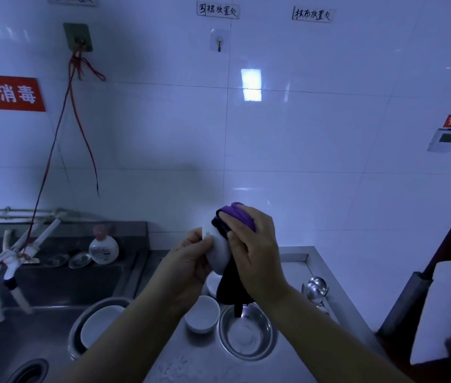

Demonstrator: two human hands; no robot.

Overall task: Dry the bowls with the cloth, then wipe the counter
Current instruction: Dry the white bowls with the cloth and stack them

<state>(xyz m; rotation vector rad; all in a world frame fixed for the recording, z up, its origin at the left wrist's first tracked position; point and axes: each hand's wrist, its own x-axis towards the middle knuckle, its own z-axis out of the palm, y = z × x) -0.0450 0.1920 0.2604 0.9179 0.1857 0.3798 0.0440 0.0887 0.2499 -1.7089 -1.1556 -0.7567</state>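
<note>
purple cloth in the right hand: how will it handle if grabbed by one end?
Probably floppy: the purple cloth bunches under the right hand while its tail hangs limp toward the steel bowl. Likely light, since it drapes over the white bowl held by the left hand. It may drag.

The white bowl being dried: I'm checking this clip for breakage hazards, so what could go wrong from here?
1. The white bowl is held in mid-air above the counter, gripped by the left hand alone at its rim; a slip would likely drop it onto the small white bowl or metal bowl below.
2. The purple cloth, pressed by the right hand, trails a dark tail down toward the metal bowl and may drag in it.
</note>
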